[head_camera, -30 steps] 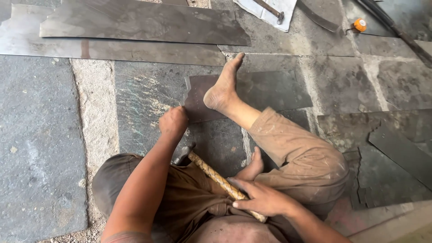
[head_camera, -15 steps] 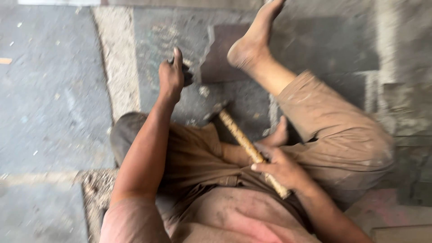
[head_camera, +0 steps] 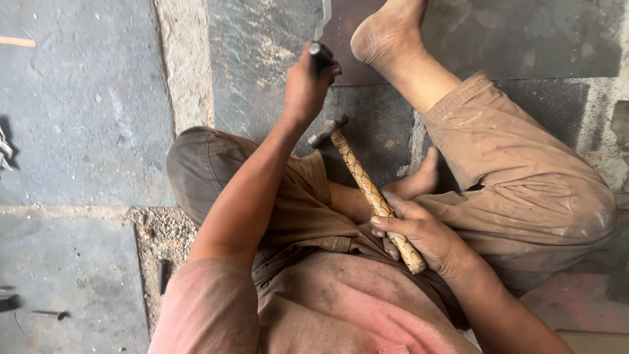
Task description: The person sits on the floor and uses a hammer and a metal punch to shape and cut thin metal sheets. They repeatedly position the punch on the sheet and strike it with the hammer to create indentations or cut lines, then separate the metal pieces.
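Left hand: the left hand (head_camera: 306,82) is closed in a fist round a short dark metal tool (head_camera: 321,56), whose blunt top end sticks up out of the grip. Its lower end is hidden by the fingers, so I cannot tell what it rests on.
Right hand: the right hand (head_camera: 419,235) is wrapped round the near part of the handle of a hammer (head_camera: 367,190), fingers curled over it, thumb along the side.
Hammer: a dark metal head at the far end and a pale wooden handle with a scale-like pattern, lying at a slant from the near right up to the far left. The head sits just below the left hand, close to it but apart.
Dark metal tool: held upright or nearly so, over the floor just left of the bare foot (head_camera: 386,36).
Metal sheet: a flat dark sheet (head_camera: 341,39) lies on the floor under the foot, its left edge just beside the left hand.
Person: seated on the floor in dusty brown trousers (head_camera: 524,177) and a pinkish shirt (head_camera: 209,308), one leg stretched out far, the other folded near.
Floor: grey stone slabs (head_camera: 78,111) with pale joints.
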Tool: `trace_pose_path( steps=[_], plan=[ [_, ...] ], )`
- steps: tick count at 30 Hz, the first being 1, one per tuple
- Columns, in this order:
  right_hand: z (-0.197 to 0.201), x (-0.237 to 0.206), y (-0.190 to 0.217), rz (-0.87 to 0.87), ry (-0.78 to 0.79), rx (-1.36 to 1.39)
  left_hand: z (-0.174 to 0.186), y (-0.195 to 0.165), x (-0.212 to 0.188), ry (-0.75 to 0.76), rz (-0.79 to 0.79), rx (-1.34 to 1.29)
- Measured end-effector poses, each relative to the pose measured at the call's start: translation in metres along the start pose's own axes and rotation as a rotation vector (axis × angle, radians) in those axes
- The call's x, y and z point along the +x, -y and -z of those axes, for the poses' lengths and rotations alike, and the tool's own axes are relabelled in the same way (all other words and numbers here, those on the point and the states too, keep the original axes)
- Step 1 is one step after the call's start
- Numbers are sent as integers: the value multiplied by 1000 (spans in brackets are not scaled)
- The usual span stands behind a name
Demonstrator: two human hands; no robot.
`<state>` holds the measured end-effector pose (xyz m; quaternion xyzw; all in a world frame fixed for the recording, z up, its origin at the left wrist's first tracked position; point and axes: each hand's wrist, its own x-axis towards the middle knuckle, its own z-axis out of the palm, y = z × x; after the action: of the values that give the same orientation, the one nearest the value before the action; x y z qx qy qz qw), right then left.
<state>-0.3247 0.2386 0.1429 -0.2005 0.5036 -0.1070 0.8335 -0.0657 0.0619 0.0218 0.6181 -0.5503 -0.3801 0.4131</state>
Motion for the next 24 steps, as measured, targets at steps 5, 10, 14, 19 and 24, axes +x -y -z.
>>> trace_pose_path(
  steps=[5,10,14,19,24],
  plan=[
    [-4,8,-5,80,-35,-133,-5,15,1,47,-134,192],
    [2,15,-11,178,6,-223,-7,32,3,77,11,125],
    [3,13,-14,269,-63,-408,-7,41,5,30,-1,80],
    [-7,3,-7,273,-296,-617,-10,49,8,67,12,127],
    [-12,-10,19,942,-427,-892,-12,55,6,68,-14,224]
  ],
)
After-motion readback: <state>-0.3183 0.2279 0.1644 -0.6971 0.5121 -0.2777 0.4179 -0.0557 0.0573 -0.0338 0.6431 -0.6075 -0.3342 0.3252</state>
